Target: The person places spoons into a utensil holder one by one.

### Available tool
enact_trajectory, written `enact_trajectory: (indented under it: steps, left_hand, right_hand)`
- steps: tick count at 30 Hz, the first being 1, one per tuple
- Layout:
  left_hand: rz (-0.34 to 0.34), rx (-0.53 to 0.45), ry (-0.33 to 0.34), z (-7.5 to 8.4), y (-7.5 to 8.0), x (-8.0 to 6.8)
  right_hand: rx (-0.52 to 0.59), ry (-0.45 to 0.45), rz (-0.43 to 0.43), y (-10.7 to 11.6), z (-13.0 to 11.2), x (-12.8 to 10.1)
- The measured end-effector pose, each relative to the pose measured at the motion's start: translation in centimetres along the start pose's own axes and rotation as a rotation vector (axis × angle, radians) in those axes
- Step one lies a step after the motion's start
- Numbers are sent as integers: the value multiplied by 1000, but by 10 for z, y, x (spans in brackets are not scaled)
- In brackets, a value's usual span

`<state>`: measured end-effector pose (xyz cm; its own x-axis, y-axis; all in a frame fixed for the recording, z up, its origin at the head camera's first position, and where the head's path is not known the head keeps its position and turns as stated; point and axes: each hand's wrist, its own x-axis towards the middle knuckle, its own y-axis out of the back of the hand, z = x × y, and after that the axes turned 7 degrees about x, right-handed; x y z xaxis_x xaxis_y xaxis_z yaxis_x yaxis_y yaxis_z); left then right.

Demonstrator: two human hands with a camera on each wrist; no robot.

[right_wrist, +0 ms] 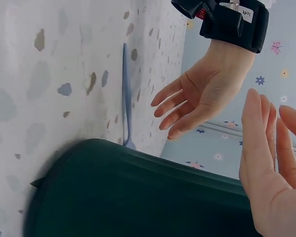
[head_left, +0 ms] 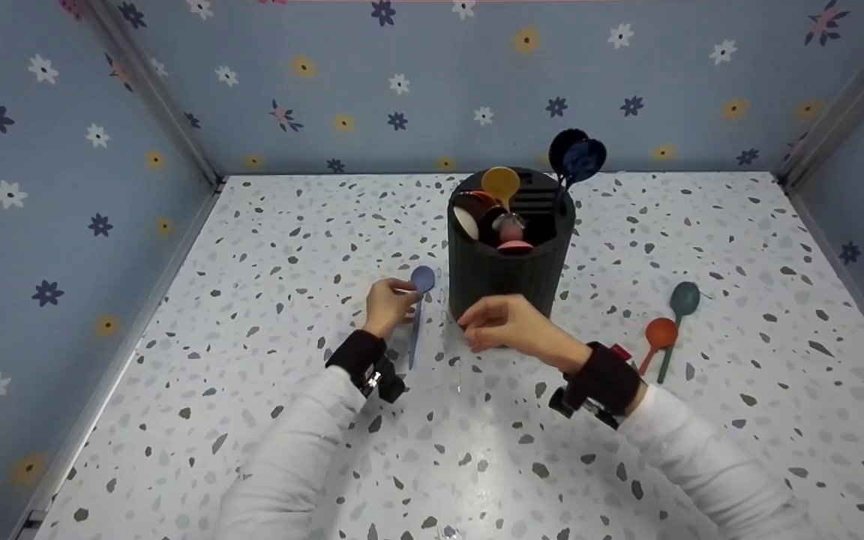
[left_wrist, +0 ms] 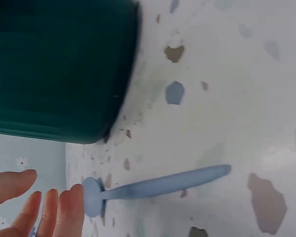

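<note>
A lilac-blue spoon [head_left: 423, 279] lies on the speckled table, left of a dark green ribbed utensil holder [head_left: 503, 276]. Beside the spoon's bowl is my left hand [head_left: 389, 306], its fingers loosely extended and nothing in its grasp. The left wrist view shows the fingertips close to the spoon's round bowl [left_wrist: 92, 197], its handle stretching away over the table. My right hand [head_left: 514, 326] hovers in front of the holder, fingers relaxed and holding nothing; in the right wrist view, its fingers [right_wrist: 259, 133] are fairly straight.
Several utensils stand in the holder, among them a yellow spoon [head_left: 501, 182] and dark blue ladle-like heads [head_left: 583, 160]. On the right, an orange spoon [head_left: 660, 333] and a dark green spoon [head_left: 685, 298] lie together. Floral panels [head_left: 432, 90] wall the table.
</note>
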<state>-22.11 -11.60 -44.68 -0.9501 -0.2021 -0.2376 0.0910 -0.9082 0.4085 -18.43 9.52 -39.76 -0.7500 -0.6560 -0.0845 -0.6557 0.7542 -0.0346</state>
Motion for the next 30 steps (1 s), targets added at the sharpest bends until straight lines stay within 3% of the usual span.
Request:
enact_trajectory:
  steps: [4,11,16,18,19,21,22,24,26,28,30]
  left_hand:
    - [-7,50,-47,-7,0,2]
    - [66,237,-52,-15,-8,8]
    - [162,348,-223,-100,-38,89]
    - [189,404,-258,-136,-51,125]
    - [192,428,-259,-142,-53,131]
    - [160,461,-241,-147,-53,137]
    - [190,456,-250,-148,-54,138]
    - [183,471,-222,-146,-53,138]
    - [115,473,-184,-140,-48,133]
    - [144,458,-204,-137,-49,130]
    - [91,445,-176,-124,-44,118]
  right_hand:
    - [17,-21,4,0,8,-2]
    - [28,-70,21,4,21,-4]
    - [40,-70,21,9,27,-7]
    - [51,-69,22,10,28,-8]
    - [53,-71,23,10,29,-8]
    - [53,-74,27,11,30,-9]
    - [52,-75,28,11,30,-9]
    - [42,-81,32,11,31,-9]
    - [41,-87,36,11,33,-9]
    - [45,-90,38,12,34,-10]
    - [56,-91,34,12,37,-10]
